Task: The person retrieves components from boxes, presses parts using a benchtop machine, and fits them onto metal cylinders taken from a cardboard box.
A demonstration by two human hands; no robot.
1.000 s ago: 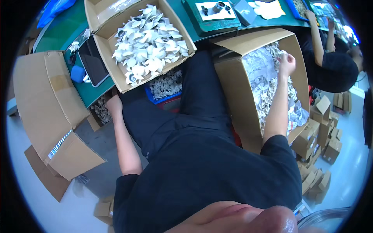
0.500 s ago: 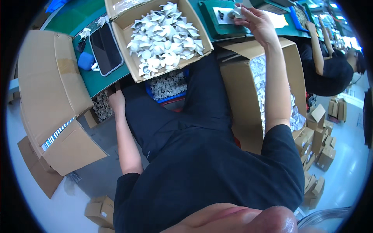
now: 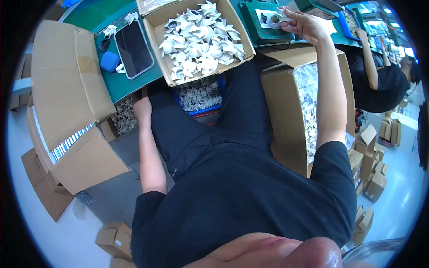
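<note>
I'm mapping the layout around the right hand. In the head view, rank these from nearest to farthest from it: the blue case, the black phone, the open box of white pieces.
From the right hand, raised at the bench's upper right:
1. Open box of white pieces, just to its left.
2. Black phone, left of the box on the green mat.
3. Blue case, farthest left, beside the phone.

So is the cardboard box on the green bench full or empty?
Nearly full: the open box is heaped almost to its rim with small white folded pieces, flaps spread outward.
</note>
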